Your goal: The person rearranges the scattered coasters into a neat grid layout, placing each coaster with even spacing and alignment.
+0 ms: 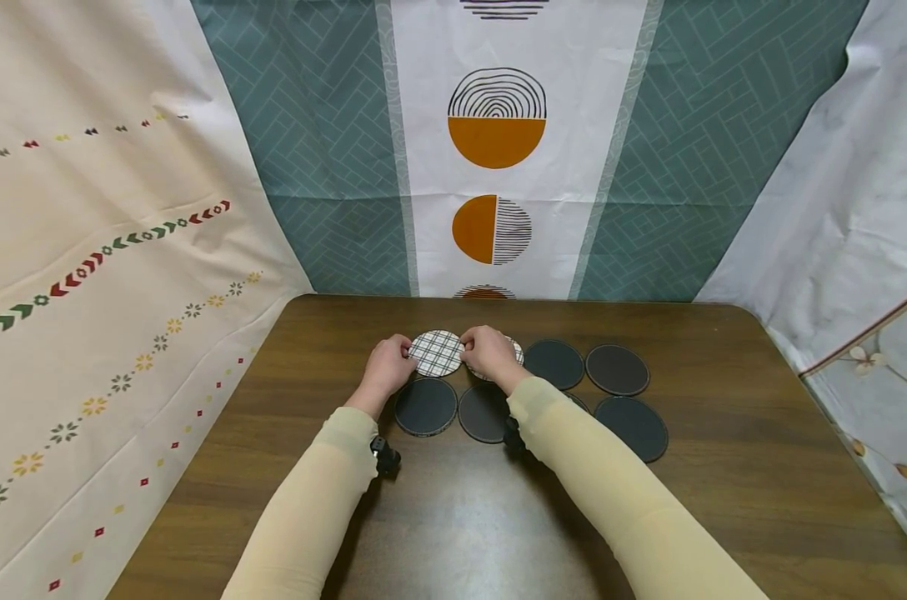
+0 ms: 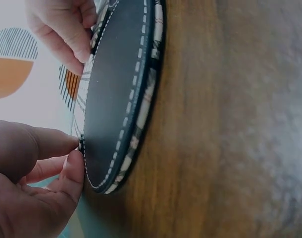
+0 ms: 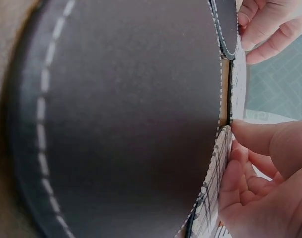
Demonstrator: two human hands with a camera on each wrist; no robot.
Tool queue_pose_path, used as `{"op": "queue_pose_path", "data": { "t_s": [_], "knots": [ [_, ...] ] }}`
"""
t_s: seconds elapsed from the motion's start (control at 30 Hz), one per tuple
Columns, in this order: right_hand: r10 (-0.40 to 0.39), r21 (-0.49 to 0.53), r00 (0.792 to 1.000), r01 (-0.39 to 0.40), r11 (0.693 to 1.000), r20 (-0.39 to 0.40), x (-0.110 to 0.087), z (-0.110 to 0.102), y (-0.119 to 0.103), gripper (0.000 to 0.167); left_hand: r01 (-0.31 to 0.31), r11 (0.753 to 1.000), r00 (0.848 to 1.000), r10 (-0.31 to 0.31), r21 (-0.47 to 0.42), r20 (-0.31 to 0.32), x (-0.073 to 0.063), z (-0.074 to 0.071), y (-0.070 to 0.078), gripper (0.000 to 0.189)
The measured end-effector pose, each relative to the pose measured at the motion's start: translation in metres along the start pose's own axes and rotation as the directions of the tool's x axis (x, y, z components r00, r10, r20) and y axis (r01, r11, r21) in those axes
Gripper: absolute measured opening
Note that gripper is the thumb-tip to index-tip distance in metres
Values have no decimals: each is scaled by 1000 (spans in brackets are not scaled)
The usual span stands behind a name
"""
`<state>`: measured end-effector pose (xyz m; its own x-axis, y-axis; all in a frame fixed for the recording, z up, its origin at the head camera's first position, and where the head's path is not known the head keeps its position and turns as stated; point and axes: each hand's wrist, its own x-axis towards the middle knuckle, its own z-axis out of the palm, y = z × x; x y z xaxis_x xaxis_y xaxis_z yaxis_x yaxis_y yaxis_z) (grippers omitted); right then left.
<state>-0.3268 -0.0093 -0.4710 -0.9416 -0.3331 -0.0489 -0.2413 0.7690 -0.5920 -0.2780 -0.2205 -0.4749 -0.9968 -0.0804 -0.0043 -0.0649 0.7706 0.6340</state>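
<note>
Both hands pinch a round coaster (image 1: pixel 436 353) whose upper face is white with a dark plaid pattern. My left hand (image 1: pixel 388 367) grips its left edge between thumb and fingers; my right hand (image 1: pixel 489 353) grips the opposite edge. A second plaid coaster (image 1: pixel 518 352) lies partly hidden behind the right hand. Just nearer to me are two dark coasters, a left one (image 1: pixel 426 407) and one beside it (image 1: pixel 483 414). White stitching runs round the dark face (image 3: pixel 131 119) in the right wrist view. There the right hand (image 3: pixel 270 173) shows thumb and fingertips together at the plaid rim.
More dark coasters lie to the right: one at the back (image 1: pixel 554 364), another beside it (image 1: pixel 618 370), and one in front (image 1: pixel 633 427). The right forearm partly covers a further one. A brown wooden table (image 1: pixel 453 517) bears them all, with a patterned cloth (image 1: pixel 333 150) hanging behind.
</note>
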Motion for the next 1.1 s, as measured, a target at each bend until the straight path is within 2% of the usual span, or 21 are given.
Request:
{"op": "queue_pose_path", "data": {
  "t_s": [0.3,0.67,0.93,1.1],
  "knots": [
    [1,55,1000,-3,998,24,2,-4,2,36,1,1000,1000,-2,29,2,1,-1,-1,37],
    [-57,91,997,62,994,-50,-10,-17,7,37,-34,999,999,35,37,-16,0,-3,4,40],
    [-91,-37,994,89,995,-64,-23,-29,8,41,-67,995,997,70,72,-30,-7,-8,10,46],
    [-140,-146,987,128,981,-76,-37,-33,11,45,-91,989,995,94,114,-28,-14,-12,13,46]
  ]
}}
